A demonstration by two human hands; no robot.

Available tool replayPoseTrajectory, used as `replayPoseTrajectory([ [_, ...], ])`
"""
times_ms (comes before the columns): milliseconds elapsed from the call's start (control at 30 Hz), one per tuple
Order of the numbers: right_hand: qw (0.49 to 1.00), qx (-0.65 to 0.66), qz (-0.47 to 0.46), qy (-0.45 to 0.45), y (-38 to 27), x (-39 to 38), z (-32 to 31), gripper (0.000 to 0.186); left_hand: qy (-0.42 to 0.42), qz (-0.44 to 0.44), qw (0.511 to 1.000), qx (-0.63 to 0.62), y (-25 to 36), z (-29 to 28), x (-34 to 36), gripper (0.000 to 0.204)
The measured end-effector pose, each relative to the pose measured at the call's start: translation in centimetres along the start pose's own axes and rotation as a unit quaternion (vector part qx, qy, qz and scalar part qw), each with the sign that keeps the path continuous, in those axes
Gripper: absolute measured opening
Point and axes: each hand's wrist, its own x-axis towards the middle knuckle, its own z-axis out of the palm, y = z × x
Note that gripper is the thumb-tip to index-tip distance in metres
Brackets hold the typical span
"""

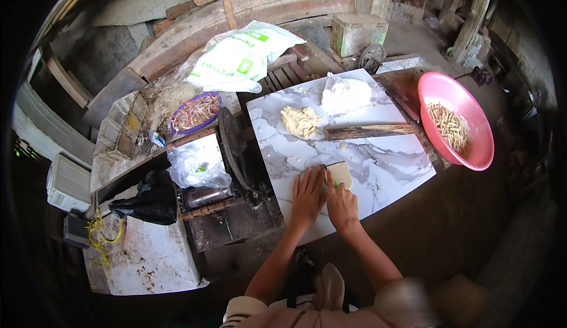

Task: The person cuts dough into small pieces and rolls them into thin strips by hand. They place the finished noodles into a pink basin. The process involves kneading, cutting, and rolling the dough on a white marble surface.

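On a white marble-patterned board (pixel 378 177) lies a small flattened slab of pale dough (pixel 341 174). My right hand (pixel 343 209) is closed around a knife with a bit of green on its handle (pixel 335 183); the blade points away from me along the slab's left edge. Just left of the knife, my left hand (pixel 308 201) rests with its fingers stretched out; whether dough lies beneath it is hidden. Farther up the board sit a rough lump of dough (pixel 300 122), a wooden stick (pixel 369 131) and a clear bag of white powder (pixel 345 95).
A pink basin (pixel 481 128) of cut dough strips stands at the right. Left are a purple-rimmed tray of thin strips (pixel 196 113), a plastic basket (pixel 122 126), a dark wheel (pixel 234 148) and a black bag (pixel 155 198). A white-and-green sack (pixel 239 59) lies at the back.
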Motion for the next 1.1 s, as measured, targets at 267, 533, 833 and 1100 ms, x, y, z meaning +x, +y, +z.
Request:
replayPoseTrajectory([
  [267,1.000,0.009,0.008,0.008,-0.1,-1.3,0.4,0.074,-0.005,-0.010,1.000,-0.003,0.3,-0.3,0.2,0.063],
  [533,1.000,0.002,0.011,0.008,0.2,-4.5,-0.2,0.078,0.010,-0.001,0.999,0.036,0.5,-0.4,0.4,0.055],
  [833,1.000,0.023,-0.002,0.012,2.2,-9.0,0.2,0.076,0.042,0.000,0.999,-0.013,0.3,-0.2,0.6,0.053],
  [1100,0.974,0.059,0.050,0.214,9.2,-1.7,-1.4,0.065,0.055,-0.069,0.995,-0.037,0.8,-0.3,2.1,0.045],
])
